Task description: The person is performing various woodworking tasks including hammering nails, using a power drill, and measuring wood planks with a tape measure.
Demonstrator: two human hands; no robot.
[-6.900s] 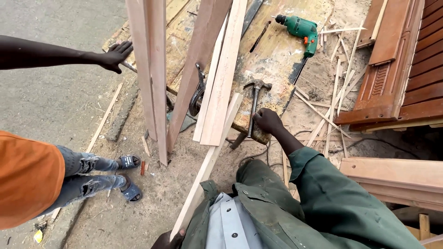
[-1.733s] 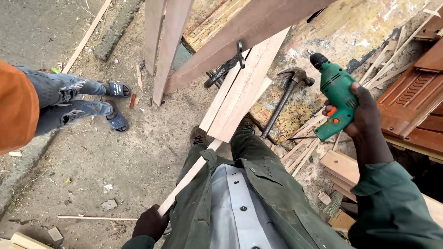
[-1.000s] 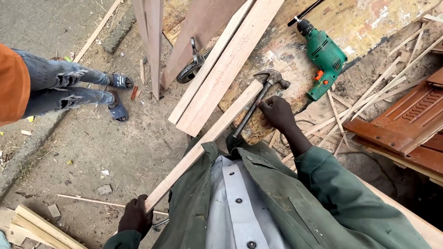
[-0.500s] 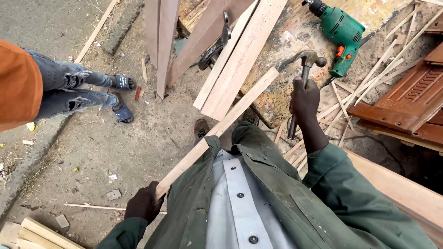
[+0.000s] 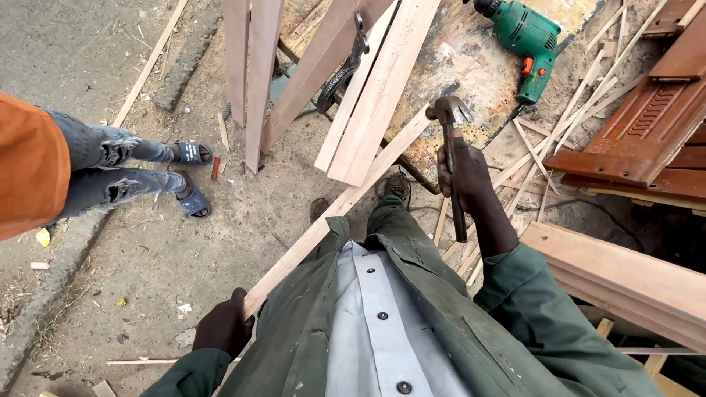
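Hammer [image 5: 450, 158] raised in the right hand [image 5: 465, 176], fingers clamped round its handle, head above the far end of a long wooden strip [image 5: 334, 213]. The left hand [image 5: 223, 327] is closed on the strip's near end, the far end resting on the counter [image 5: 471, 66]. The step looks like steadying the strip for a blow, which wants aim and a firm hold. One hammer, one green drill [image 5: 526, 37], two boards [image 5: 375, 88] leaning on the counter.

The long pale wooden strip [image 5: 346, 202] vanishes near behind the green jacket [image 5: 434, 309], the green electric drill [image 5: 526, 37] is cropped at the far edge, and the orange-clad bystander [image 5: 29, 165] is cut off left.
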